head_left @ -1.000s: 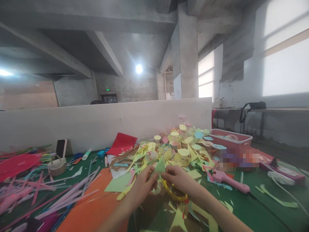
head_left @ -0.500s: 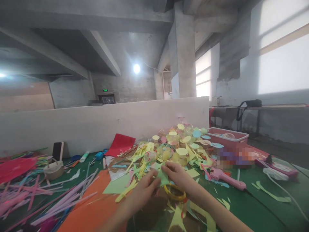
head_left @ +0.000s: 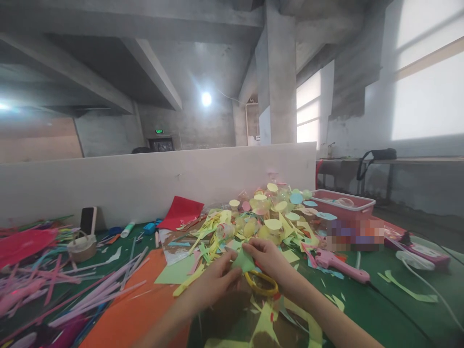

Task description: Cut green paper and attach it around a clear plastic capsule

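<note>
A small piece of light green paper (head_left: 244, 261) is held up between my two hands over the middle of the table. My right hand (head_left: 266, 261) pinches its upper right edge between thumb and fingers. My left hand (head_left: 222, 276) grips the left side of the same piece, with the thumb along its lower edge. Just below the right hand are the yellow handles of a pair of scissors (head_left: 261, 285); their blades are hidden. Yellow-green paper scraps (head_left: 267, 324) lie in front of the hands.
Beyond the hands is a heap of clear balls with paper discs (head_left: 272, 224). A pink glue gun (head_left: 342, 267) and a pink bin (head_left: 344, 208) are right. Orange sheet (head_left: 145, 304), green sheet (head_left: 177, 272), tape roll (head_left: 82, 247) and pink strips (head_left: 90, 299) are left. A white partition (head_left: 108, 179) stands behind.
The light green paper has turned slightly, showing more of its face between my hands. Both hands stay nearly in place, and the view has shifted a little.
</note>
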